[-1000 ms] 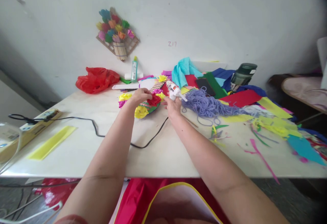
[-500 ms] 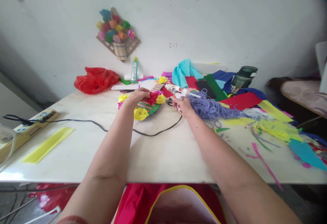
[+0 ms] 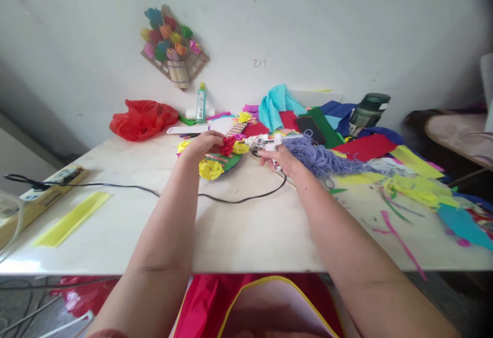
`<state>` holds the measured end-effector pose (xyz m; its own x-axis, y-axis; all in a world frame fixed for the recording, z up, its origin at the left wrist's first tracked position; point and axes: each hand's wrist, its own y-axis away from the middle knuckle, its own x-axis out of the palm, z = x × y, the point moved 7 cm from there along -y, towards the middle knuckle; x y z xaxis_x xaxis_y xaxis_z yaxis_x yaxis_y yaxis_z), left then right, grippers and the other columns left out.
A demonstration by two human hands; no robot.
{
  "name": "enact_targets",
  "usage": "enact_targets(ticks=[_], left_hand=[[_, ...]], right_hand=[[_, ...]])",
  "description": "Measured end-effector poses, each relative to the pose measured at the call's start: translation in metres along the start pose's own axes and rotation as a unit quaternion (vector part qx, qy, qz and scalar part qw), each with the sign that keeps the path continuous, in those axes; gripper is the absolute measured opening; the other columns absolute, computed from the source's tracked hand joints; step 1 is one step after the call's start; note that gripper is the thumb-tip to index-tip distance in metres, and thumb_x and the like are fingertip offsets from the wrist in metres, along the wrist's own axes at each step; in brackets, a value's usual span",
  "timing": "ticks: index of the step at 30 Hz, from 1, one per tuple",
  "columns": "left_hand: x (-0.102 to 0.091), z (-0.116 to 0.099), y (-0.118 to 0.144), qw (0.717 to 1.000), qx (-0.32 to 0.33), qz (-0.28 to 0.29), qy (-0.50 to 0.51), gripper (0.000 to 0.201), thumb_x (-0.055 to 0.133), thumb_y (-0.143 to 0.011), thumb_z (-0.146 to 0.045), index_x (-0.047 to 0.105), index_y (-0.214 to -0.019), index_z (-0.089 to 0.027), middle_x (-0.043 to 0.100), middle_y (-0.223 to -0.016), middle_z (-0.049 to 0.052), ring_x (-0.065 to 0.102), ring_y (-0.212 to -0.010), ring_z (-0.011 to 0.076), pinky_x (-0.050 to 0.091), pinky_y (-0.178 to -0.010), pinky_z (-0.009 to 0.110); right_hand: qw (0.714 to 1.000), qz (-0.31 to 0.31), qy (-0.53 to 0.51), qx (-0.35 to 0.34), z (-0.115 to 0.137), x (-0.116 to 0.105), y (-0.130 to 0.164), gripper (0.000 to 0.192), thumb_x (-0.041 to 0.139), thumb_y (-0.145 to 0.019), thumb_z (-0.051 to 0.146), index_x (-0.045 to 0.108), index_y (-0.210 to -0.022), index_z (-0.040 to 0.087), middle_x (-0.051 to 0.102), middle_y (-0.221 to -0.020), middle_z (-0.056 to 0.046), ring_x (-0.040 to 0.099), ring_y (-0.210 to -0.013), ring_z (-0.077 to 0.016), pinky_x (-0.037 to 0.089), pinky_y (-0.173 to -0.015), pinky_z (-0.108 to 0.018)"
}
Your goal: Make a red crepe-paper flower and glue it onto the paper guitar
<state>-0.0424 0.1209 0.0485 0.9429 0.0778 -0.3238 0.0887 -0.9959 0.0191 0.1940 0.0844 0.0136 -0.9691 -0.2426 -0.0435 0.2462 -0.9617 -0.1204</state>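
My left hand point(image 3: 201, 144) pinches a red paper flower point(image 3: 228, 145) against a green round craft base point(image 3: 225, 162) that carries yellow paper flowers. In my right hand point(image 3: 282, 158) is a white glue gun point(image 3: 265, 143), held level with its nozzle pointing left toward the red flower. The gun's black cord point(image 3: 234, 199) trails across the white table point(image 3: 246, 225) to a power strip point(image 3: 46, 189) at the left.
A heap of purple yarn point(image 3: 319, 159) and coloured paper sheets and scraps point(image 3: 408, 179) fill the right side. A red plastic bag point(image 3: 142, 118), a glue bottle point(image 3: 201, 102) and a dark green flask point(image 3: 367, 112) stand at the back. A yellow strip point(image 3: 71, 218) lies left.
My right hand picked the glue gun up from its upright stand and turned its nozzle left toward the red flower. The cord shifted with it. My left hand stayed on the flower.
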Motion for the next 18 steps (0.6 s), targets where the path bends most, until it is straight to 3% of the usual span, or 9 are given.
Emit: enact_targets(ticks=[3,18], left_hand=[[0.0088,0.0027,0.0001,0.997,-0.025,0.066,0.031,0.023,0.067,-0.063,-0.010,0.065,-0.085,-0.018,0.065,-0.064,0.002,0.064,-0.060,0.0173,0.055,-0.069,0.032],[0.0105,0.0042,-0.0033,0.996,-0.034,0.074,0.039,0.028,0.063,-0.059,-0.007,0.064,-0.085,-0.017,0.062,-0.065,0.002,0.062,-0.060,0.0185,0.057,-0.064,0.033]], right_hand=[[1.000,0.017,0.012,0.001,0.0039,0.0002,0.0029,0.027,0.077,-0.062,0.035,0.062,-0.053,0.015,0.059,-0.042,0.000,0.037,-0.031,-0.0067,0.026,-0.035,-0.022],[0.997,0.047,0.063,0.006,-0.0035,0.0003,-0.0014,0.025,0.078,-0.062,0.033,0.062,-0.061,0.014,0.064,-0.047,-0.001,0.035,-0.030,-0.0054,0.027,-0.029,-0.019]])
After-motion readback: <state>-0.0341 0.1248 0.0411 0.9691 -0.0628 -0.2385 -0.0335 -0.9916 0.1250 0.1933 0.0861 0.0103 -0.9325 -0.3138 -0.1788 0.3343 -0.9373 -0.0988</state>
